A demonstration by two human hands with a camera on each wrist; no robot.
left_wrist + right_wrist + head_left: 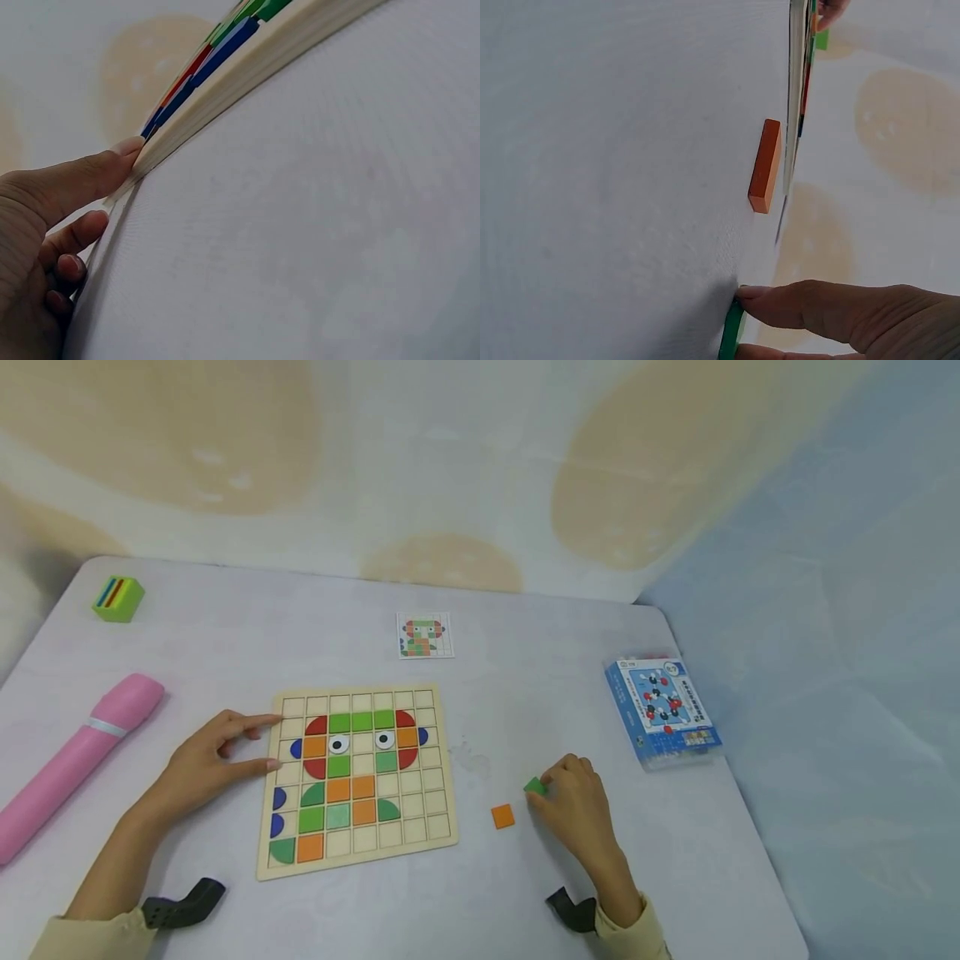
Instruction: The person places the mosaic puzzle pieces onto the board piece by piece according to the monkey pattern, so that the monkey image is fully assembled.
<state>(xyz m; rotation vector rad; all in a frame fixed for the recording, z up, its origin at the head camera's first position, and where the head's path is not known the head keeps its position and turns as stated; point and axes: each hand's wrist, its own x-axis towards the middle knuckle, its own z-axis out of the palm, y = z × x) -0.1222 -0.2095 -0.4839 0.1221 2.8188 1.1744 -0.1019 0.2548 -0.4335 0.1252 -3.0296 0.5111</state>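
Note:
A wooden grid board [416,827] lies on the table, with coloured tiles and two eye pieces set in its squares. My left hand [213,762] is at the board's left side, index finger and thumb stretched out and spread apart. In the left wrist view the thumb [82,180] touches the board's edge [225,101]. To the right of the board, my right hand [577,806] pinches a small green square tile [535,786] between thumb and fingers, low over the table. Between that hand and the board lies an orange square tile [503,816].
Behind the board lies a small pattern card [425,636] showing a similar figure. A blue box [666,710] is at the right, a pink cylindrical case [82,760] at the far left. At the back left corner sits a green block with coloured stripes [118,600].

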